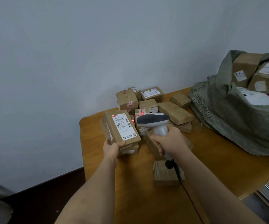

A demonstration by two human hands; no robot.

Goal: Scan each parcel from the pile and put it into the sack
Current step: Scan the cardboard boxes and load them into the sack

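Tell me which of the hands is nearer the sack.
The right hand, gripping the scanner over the pile, is nearer the sack. The left hand holds a parcel farther left.

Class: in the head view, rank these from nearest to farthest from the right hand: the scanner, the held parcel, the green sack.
1. Scanner: gripped in the right hand.
2. Held parcel: just left, in the left hand.
3. Green sack: far right on the table.
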